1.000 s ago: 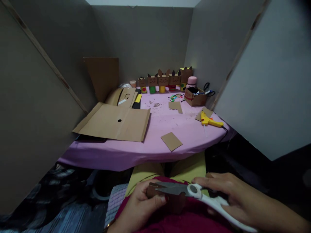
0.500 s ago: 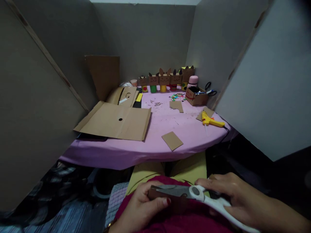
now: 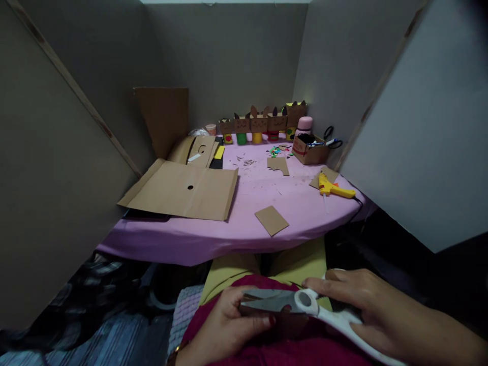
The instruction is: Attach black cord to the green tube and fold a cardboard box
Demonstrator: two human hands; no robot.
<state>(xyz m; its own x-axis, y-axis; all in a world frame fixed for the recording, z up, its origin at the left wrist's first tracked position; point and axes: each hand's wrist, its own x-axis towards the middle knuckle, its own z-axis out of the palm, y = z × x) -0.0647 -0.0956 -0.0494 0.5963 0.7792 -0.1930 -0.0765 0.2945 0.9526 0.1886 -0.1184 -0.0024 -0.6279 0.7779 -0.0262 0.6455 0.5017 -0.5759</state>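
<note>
Over my lap, my right hand grips the white handles of a pair of scissors. Their metal blades point left and stand slightly apart. My left hand is closed at the blade tips, thumb below, pinching a small brown cardboard piece. Most of that piece is hidden behind the blades and in shadow, so its outline is unclear. On the table's near edge, just beyond my hands, lies a rectangular cardboard piece.
A large cardboard sheet covers the table's left. At right lies a yellow glue gun, near a box of tools. Cardboard animal figures line the back. A notched cardboard piece and scraps lie mid-table. Partition panels enclose the sides.
The scissors have turned slightly, their blades now showing in front of the cardboard piece, which was more visible at my left fingers before. The view has shifted slightly; the table things stay put.
</note>
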